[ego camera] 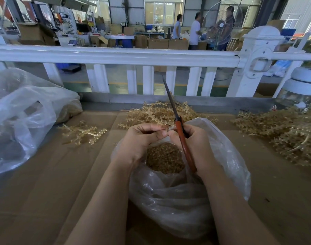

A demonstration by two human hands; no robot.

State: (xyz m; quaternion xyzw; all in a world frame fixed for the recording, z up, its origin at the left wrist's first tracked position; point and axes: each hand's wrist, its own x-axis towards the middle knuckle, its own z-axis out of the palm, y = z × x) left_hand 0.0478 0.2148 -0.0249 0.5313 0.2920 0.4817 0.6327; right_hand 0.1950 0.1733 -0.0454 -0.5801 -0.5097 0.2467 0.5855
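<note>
From where I stand, the left hand (142, 138) pinches a pale stem (170, 128) between thumb and fingertips. The right hand (195, 144) is curled tight round the orange-handled cutter (182, 137), whose blade points up toward the far edge. Both hands hover over the open bag (222, 174) of clipped bits (164, 158) at the near middle of the cardboard (62, 174).

The worry is how close the left fingertips are to the cutter. If the stem slips or the hand twists, the edge could nick a finger. A snipped bit could also spring past the bag's slack rim onto the cardboard or into the pile (160, 112) behind. Leaning on the bag might slump it and spill the bits.
</note>
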